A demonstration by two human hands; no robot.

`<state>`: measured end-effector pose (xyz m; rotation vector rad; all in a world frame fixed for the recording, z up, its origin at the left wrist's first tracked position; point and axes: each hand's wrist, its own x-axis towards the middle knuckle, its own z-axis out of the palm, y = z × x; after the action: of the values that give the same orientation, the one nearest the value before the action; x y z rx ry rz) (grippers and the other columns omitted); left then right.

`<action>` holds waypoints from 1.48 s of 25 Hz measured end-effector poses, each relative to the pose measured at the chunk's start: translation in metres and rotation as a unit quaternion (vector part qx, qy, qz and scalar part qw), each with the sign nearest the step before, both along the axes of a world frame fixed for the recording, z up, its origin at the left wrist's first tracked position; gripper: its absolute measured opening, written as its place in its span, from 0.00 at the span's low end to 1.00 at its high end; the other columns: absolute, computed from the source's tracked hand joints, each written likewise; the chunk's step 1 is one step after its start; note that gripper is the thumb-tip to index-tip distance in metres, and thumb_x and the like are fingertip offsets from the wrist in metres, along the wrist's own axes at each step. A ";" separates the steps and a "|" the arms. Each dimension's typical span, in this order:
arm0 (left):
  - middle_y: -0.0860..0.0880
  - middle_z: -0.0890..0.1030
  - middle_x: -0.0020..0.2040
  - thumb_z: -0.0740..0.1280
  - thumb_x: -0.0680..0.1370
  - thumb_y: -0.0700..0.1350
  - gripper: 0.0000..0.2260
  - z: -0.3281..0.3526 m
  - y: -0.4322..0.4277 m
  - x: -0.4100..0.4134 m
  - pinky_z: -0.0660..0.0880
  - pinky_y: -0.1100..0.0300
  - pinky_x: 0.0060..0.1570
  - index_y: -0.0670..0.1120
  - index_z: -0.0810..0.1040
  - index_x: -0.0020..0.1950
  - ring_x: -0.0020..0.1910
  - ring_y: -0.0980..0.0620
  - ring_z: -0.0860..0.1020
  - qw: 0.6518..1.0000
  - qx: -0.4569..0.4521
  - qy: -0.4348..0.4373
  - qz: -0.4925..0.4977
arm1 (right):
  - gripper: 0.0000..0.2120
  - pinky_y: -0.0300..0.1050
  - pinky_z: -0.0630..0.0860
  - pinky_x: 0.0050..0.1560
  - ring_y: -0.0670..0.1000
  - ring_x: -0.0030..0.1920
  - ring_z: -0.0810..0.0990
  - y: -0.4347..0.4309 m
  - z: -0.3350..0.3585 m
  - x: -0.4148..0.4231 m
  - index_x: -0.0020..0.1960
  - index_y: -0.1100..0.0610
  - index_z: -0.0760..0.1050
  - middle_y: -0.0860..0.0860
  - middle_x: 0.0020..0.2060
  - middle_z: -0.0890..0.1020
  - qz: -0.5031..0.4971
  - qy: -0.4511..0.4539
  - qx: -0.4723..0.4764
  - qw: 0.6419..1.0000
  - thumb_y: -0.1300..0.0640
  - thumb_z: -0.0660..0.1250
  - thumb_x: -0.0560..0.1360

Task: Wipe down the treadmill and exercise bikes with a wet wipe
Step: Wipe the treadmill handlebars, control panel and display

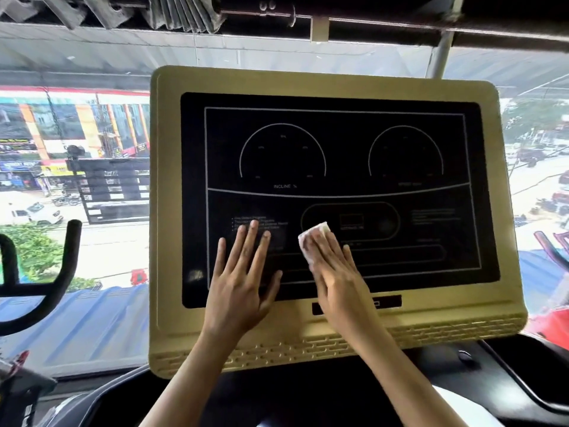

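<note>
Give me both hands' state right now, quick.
Left hand: open, fingers straight, flat on the console panel, holding nothing.
Right hand: open, straight fingers pressing the wet wipe on the panel.

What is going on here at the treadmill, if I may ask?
A person is wiping the treadmill console. The right hand presses a white wet wipe flat against the lower middle of its dark panel; the left hand rests flat beside it, fingers spread. The black handlebar at left is untouched.

Street shops (74,134) beyond blue roof (92,318)
</note>
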<state>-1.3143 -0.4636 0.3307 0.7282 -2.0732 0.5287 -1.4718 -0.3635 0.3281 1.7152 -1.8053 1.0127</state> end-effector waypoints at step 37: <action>0.46 0.85 0.44 0.70 0.74 0.45 0.06 -0.008 0.344 -0.121 0.78 0.53 0.49 0.46 0.83 0.49 0.45 0.47 0.82 0.790 0.481 0.063 -0.376 | 0.12 0.25 0.67 0.51 0.42 0.54 0.77 0.408 -0.003 -0.035 0.57 0.64 0.80 0.58 0.53 0.82 -0.294 -0.234 -0.060 0.925 0.69 0.67 0.75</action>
<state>-1.4350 -0.1193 0.3229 0.3577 -2.1972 -1.0738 -1.5070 0.0445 0.3253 0.7910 -2.2892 1.2805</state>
